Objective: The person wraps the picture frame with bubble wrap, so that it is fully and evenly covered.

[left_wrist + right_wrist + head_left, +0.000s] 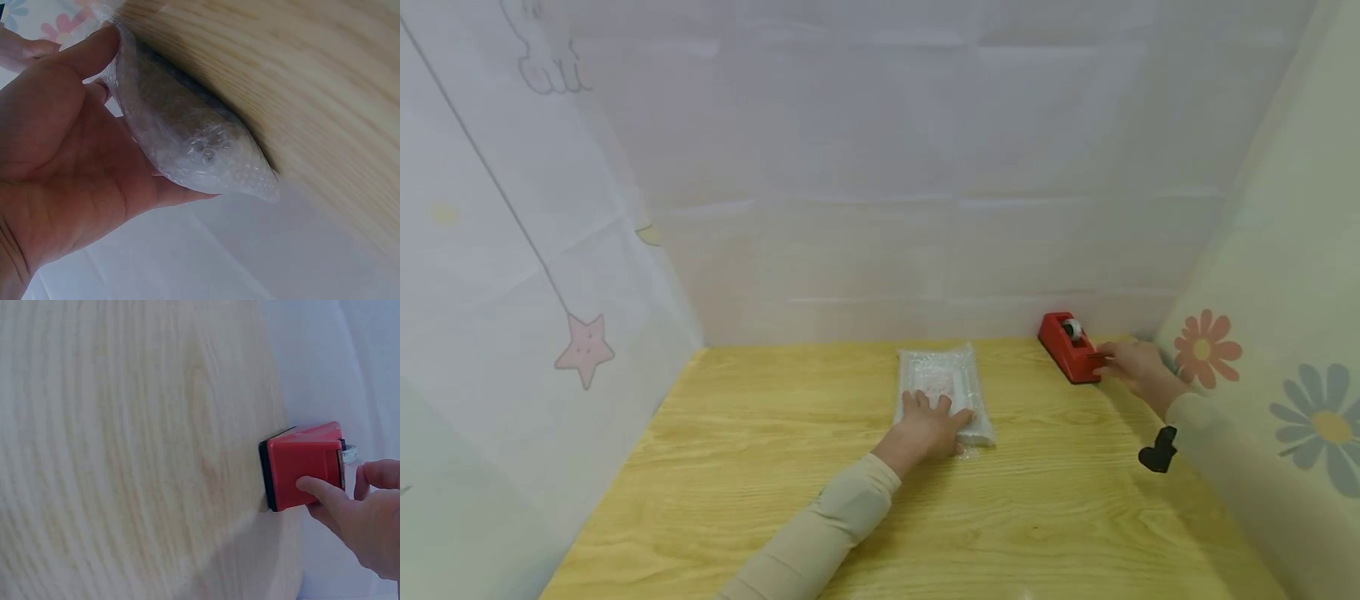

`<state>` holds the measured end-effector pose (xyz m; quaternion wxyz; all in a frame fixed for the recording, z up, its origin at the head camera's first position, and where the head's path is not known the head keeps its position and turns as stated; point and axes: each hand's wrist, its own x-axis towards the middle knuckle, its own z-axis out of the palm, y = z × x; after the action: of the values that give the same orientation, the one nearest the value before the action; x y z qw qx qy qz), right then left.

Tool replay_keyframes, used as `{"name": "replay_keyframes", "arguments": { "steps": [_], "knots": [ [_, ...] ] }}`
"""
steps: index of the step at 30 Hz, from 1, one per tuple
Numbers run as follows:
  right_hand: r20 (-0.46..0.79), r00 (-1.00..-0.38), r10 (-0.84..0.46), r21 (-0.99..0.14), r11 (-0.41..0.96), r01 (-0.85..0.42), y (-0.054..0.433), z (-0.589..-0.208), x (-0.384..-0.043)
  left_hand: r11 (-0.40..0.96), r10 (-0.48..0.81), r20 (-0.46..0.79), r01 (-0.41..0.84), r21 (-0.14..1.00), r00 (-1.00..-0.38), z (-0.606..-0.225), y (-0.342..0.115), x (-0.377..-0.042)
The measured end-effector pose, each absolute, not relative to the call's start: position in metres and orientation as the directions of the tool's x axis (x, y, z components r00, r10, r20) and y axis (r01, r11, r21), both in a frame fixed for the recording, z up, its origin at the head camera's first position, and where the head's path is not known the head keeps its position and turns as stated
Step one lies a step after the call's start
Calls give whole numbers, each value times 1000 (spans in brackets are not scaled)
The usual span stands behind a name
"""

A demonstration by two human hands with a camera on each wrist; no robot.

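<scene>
A flat package in bubble wrap (934, 372) lies on the wooden table. My left hand (927, 425) rests on its near part with the fingers spread. In the left wrist view, the thumb (100, 50) touches the edge of the bubble wrap (206, 150); the package hides most of the other fingers. Toward the back right stands a red tape dispenser (1067, 350) with a roll of tape (1072, 329) in it. My right hand (1135, 364) grips its near end. The right wrist view shows the thumb (319, 486) on the red face, other fingers along the side.
A light wood-grain table (760, 467) spreads under both hands. White fabric (850, 167) hangs behind it, with printed sheets at left and right. A black heart-shaped piece (1157, 450) shows beside the right sleeve.
</scene>
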<state>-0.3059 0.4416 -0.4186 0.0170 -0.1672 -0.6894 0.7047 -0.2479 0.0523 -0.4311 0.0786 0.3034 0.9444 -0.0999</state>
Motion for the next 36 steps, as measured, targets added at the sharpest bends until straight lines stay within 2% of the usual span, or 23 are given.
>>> {"name": "replay_keyframes", "arguments": {
  "steps": [12,22,25,29,32,36],
  "knots": [
    [-86,-963,256,-969,-244,22,442,-444,-287,798,562,-199,590,-123,-802,-442,54,-252],
    [-114,-943,312,-940,-341,1,444,-462,-284,794,566,-196,593,-134,-801,-437,54,-253],
    [-71,-934,350,-989,-149,19,444,-471,-287,795,567,-196,594,-123,-800,-436,54,-253],
    [0,-907,421,-964,240,112,444,-483,-292,794,570,-200,597,-116,-797,-435,54,-253],
    [53,-895,444,-920,370,129,445,-490,-294,790,574,-205,602,-116,-793,-435,55,-253],
    [145,-902,408,-883,464,68,446,-494,-294,792,569,-200,597,-129,-798,-435,55,-253]
  ]
}}
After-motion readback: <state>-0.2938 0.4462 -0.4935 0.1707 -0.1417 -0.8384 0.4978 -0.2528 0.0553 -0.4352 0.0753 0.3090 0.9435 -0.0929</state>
